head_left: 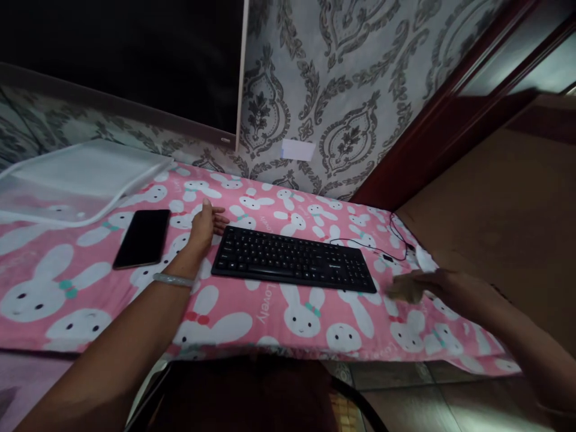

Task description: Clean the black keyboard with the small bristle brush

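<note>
A black keyboard (293, 259) lies on a pink rabbit-print cloth (279, 312) covering the table. My left hand (206, 223) rests on the cloth at the keyboard's far left corner, fingers apart, holding nothing; a pale bangle sits on that wrist. My right hand (416, 287) hovers just past the keyboard's right end, blurred, fingers extended and empty. The keyboard's black cable (382, 245) trails off to the right.
A black phone (143, 237) lies face up left of my left hand. A translucent white cover (76, 177) sits at the far left. A dark screen (135, 60) hangs on the patterned wall. A white object (425, 258) lies at the table's right edge.
</note>
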The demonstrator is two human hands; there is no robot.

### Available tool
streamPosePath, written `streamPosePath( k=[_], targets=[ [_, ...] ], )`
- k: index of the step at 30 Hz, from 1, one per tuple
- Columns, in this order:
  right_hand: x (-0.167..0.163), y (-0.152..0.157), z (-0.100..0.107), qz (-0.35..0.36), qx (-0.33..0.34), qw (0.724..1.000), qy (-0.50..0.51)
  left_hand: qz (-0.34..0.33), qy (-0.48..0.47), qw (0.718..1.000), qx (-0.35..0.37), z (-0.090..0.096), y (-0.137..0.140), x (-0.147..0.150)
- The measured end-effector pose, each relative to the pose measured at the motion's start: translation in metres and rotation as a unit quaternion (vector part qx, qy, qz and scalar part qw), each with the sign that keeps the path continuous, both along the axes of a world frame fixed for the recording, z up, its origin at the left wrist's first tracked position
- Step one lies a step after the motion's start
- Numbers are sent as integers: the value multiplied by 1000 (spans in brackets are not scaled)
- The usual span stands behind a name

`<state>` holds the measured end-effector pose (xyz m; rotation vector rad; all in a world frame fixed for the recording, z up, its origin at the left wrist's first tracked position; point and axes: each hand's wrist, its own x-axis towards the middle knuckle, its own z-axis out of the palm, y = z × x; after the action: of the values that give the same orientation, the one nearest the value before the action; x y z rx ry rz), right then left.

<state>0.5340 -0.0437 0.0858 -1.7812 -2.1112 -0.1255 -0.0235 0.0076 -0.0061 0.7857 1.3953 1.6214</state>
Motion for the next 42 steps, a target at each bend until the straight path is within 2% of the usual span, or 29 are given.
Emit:
streamPosePath(
  k=[1,3,5,8,12,14,16,18,20,22,24,26,28,30,33,35,37,40,42],
  targets=[
    [-9,-1,6,16,-21,1000,-11,0,0,1000,-2,0,0,0],
    [-47,-1,15,66,-63,996,13,-1,1,1000,-5,1,-1,0],
    [-104,2,19,95,-75,990,72,-5,3,1000,-8,2,-3,-1],
    [-206,11,16,163,-64,981,77,-13,5,1000,-15,2,-6,-2],
    [-324,27,10,207,-49,977,-7,-21,2,1000,-15,2,-8,-4],
    [-366,30,7,205,-57,975,-59,-23,0,1000,-15,0,-8,-5],
    [-391,22,4,223,-72,966,-107,-22,-1,1000,-17,-1,-7,-6],
    [-400,0,2,271,-98,947,-139,-20,-2,1000,-18,-3,-5,-6],
    [-392,-32,5,333,-125,922,-151,-20,-3,1000,-16,-4,-5,-6],
    [-375,-61,16,370,-146,905,-150,-19,-4,1000,-14,-4,-5,-5],
    [-356,-74,32,382,-169,897,-147,-18,-6,1000,-10,-3,-6,-4],
    [-342,-64,46,344,-169,914,-137,-15,-8,1000,-4,-1,-7,-3],
    [-338,-36,51,258,-118,951,-119,-12,-9,1000,3,0,-9,-2],
    [-341,-2,45,197,-73,970,-120,-13,-6,1000,7,2,-11,-2],
    [-355,28,26,161,-74,973,-146,-20,3,1000,4,3,-11,-3],
    [-362,21,17,177,-99,966,-163,-24,8,1000,0,3,-10,-4],
    [-361,-4,17,221,-138,949,-180,-23,13,1000,-3,2,-9,-4],
    [-341,-47,32,296,-209,910,-200,-18,17,1000,-3,2,-7,-3],
    [-323,-59,47,311,-235,902,-184,-19,18,1000,1,2,-7,-2]
  ],
)
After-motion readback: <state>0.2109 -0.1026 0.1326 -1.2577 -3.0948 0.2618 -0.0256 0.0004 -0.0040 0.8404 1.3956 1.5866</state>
